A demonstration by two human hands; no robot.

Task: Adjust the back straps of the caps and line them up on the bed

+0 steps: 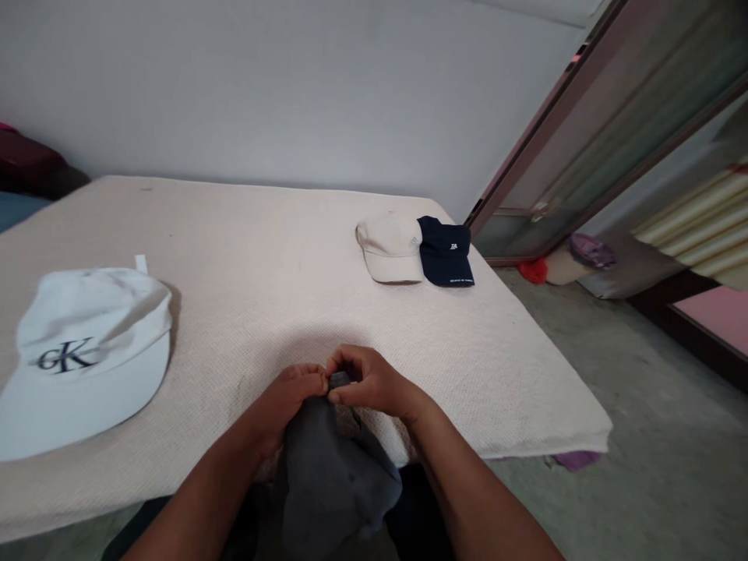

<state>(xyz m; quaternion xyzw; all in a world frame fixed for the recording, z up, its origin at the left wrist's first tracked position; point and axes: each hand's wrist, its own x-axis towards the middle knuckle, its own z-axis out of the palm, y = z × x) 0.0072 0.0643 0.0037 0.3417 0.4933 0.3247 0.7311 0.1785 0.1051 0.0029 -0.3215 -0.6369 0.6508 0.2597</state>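
A dark grey cap (pixel 330 479) hangs in front of me at the near edge of the bed, its crown turned downward. My left hand (pixel 292 396) pinches the narrow strap end at its top from the left. From the right, the thumb and fingers of my right hand (pixel 374 380) close on the same strap (pixel 339 379). The fingertips of both hands almost meet, and they hide any buckle there. Over on the left lies a white cap (pixel 93 343) with dark lettering. Farther back, a beige cap (pixel 390 245) rests against a navy cap (pixel 449 253).
A cream cover (pixel 257 257) spreads over the bed up to the pale wall (pixel 262 93). Maroon and blue items (pixel 29 167) sit at the far left. Beyond the right edge are the concrete floor (pixel 660 405), a glass door (pixel 590 117) and a striped curtain (pixel 701 226).
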